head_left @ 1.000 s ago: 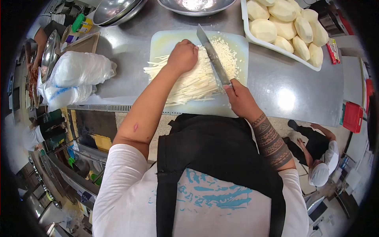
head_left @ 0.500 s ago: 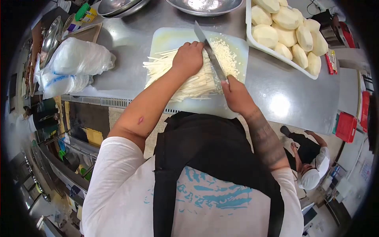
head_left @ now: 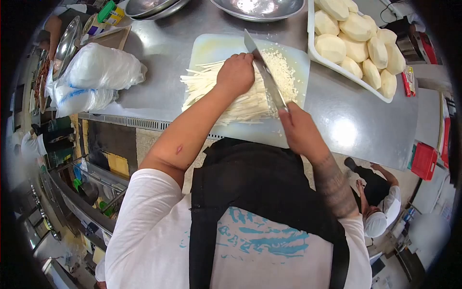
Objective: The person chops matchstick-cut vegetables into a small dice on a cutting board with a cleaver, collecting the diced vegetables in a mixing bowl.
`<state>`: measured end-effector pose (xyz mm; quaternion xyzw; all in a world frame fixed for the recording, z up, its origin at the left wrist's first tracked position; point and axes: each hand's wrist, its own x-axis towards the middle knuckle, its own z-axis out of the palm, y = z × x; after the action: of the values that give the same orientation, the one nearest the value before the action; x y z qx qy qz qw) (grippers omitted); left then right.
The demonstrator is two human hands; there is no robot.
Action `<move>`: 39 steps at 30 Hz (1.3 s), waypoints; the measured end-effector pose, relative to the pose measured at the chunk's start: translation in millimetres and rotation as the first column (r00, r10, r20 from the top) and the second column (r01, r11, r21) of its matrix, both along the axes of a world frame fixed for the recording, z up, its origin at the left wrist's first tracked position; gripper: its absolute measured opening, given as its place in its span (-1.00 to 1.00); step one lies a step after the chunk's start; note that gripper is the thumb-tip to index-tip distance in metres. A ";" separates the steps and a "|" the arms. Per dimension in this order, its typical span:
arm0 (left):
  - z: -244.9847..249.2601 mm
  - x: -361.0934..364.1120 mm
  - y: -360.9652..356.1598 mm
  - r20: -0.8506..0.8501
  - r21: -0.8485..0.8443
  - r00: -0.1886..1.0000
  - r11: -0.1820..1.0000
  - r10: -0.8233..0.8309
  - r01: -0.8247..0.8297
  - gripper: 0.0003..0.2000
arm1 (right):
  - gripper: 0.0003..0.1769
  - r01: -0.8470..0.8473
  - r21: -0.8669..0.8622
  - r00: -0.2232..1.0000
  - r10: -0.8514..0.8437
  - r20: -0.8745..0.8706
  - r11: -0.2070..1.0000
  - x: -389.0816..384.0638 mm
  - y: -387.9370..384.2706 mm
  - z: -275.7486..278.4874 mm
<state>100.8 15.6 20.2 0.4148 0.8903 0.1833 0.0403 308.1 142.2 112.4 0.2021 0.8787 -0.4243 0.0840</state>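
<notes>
Potato strips [head_left: 226,98] lie bunched on the cutting board [head_left: 211,48] on the desk [head_left: 346,111], pinned under the curled left hand [head_left: 236,74], while the right hand [head_left: 301,130] grips the knife [head_left: 267,77], its blade just beside those knuckles, so a sliding bundle could probably bring a fingertip under the edge.
</notes>
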 end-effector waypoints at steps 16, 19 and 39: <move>-1.0 3.0 -4.6 -0.049 0.026 0.998 0.999 0.029 -0.028 -0.81 | -0.58 -0.027 -0.034 0.999 0.026 -0.033 0.999 5.2 -3.2 23.7; -7.9 4.8 -2.5 -0.038 0.078 0.998 0.996 0.054 -0.051 -0.83 | -0.57 -0.017 0.059 0.993 0.024 -0.113 0.998 -11.5 -5.1 -47.9; 5.7 6.0 -2.2 0.015 -0.053 0.993 0.992 0.116 -0.115 -0.76 | -0.60 -0.040 -0.028 0.998 0.038 -0.048 0.999 -14.4 2.8 -1.0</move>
<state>106.8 13.4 25.9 0.3599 0.9169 0.1657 0.0485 293.6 144.9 111.3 0.1735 0.8780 -0.4398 0.0744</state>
